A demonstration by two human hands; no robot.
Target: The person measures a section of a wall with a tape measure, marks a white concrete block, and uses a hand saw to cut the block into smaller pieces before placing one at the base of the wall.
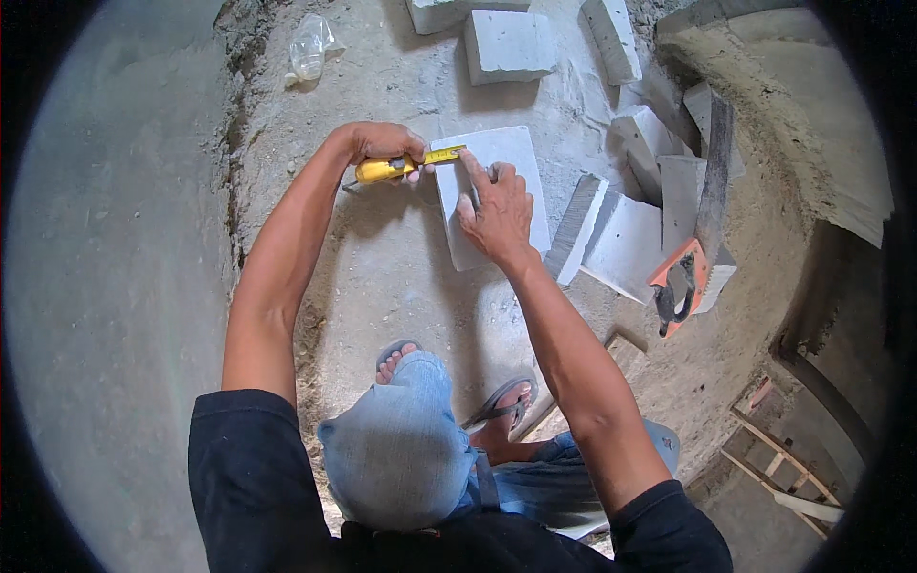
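Observation:
My left hand [390,142] is wrapped round a yellow tape measure [376,171], whose short length of blade reaches right over a pale block [460,241]. The block lies flat on the dusty ground in front of me. My right hand [501,212] rests over its upper part, with the index fingertip at the far end of the blade. The thumb of that hand is spread apart and the other fingers are loosely bent. My left palm is hidden behind the fingers and the case.
To the right, a handsaw [680,286] with an orange handle leans on a pile of cut blocks [626,246]. More blocks [511,46] lie at the far side. A clear plastic bag [310,48] sits at far left. A wooden frame [783,473] is at lower right.

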